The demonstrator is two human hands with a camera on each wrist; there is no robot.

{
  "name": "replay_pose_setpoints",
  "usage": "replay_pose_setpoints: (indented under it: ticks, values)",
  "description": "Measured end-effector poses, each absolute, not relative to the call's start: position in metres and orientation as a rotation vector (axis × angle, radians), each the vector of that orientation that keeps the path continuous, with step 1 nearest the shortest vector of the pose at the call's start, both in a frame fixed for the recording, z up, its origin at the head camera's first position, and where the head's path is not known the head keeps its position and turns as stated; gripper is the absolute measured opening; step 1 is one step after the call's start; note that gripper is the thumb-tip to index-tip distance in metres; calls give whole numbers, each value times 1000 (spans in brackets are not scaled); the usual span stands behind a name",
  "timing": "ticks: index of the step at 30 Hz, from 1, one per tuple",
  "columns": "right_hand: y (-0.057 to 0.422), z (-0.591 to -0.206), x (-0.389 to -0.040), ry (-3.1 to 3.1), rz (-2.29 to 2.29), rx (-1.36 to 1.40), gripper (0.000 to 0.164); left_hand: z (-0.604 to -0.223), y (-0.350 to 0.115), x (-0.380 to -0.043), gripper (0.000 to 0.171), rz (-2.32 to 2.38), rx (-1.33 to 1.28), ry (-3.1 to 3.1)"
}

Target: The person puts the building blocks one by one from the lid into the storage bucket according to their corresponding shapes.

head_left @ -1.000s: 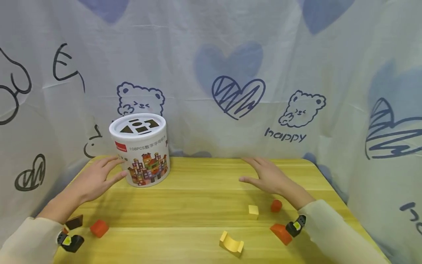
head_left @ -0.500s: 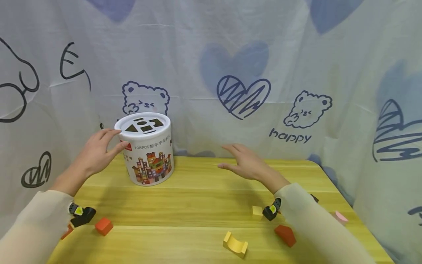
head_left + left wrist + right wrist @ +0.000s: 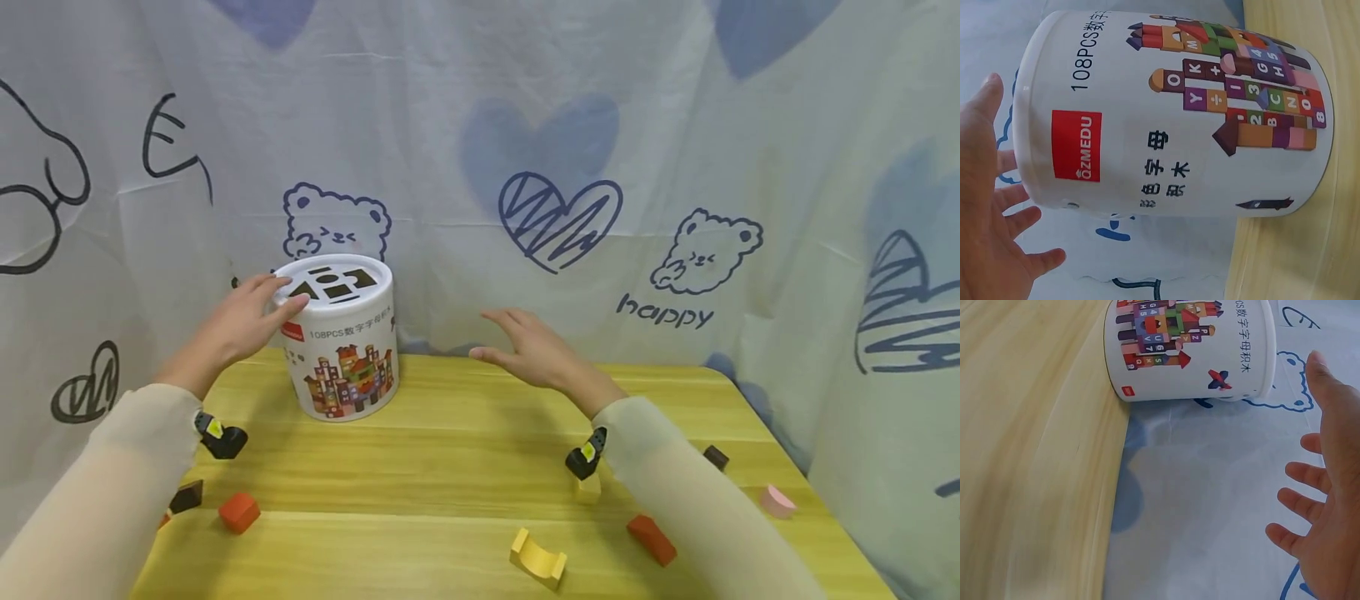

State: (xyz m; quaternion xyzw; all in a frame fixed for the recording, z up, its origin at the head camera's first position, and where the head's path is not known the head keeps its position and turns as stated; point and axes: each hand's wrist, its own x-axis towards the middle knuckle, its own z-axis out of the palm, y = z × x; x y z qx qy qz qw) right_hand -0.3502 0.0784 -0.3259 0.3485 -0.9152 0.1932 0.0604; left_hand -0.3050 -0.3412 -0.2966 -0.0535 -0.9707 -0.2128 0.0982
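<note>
A white block bucket [image 3: 347, 354] stands upright at the table's back left. Its white lid [image 3: 330, 282] has shape-cut holes, and a printed block castle decorates the side. My left hand [image 3: 242, 321] is raised at the lid's left edge with fingers spread and nothing in it; whether it touches the rim I cannot tell. In the left wrist view its fingers [image 3: 1016, 199] are beside the lid end of the bucket [image 3: 1166, 125]. My right hand [image 3: 531, 350] hovers above the table to the right of the bucket, apart from it, fingers loosely extended and holding nothing.
On the wooden table [image 3: 420, 467] lie a red block [image 3: 240, 512], a dark block [image 3: 187, 497], a yellow arch [image 3: 537, 558], a pale yellow cube [image 3: 588, 489], a red block [image 3: 651, 539], a brown block [image 3: 716, 457] and a pink half-round [image 3: 777, 502]. A printed curtain [image 3: 442, 275] hangs behind.
My left hand has risen from the bucket's lower side to its lid. My right hand has moved left and up, toward the bucket. The view has shifted slightly; the bucket appears still.
</note>
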Motion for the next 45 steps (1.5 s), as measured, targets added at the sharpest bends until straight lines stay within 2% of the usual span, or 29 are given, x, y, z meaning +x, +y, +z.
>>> replay_pose_setpoints:
  ticks: [5,16,28,36,45]
  values:
    - [63,-322,-353,-2767,603,1085,83,-297,-338,-310,95,-624,-132,-2937]
    - [25,-317,-361,-2765,627,1095,80,-292,-333,-303,97,-650,-120,-2961]
    - [-7,-316,-372,-2751,627,1101,81,-288,-332,-289,84,-675,-261,-2953]
    - [-30,-313,-373,-2696,680,1205,74,-288,-331,-279,77,-679,-296,-2946]
    - [-39,-307,-371,-2748,544,1217,76,-289,-326,-273,68,-657,-336,-2895]
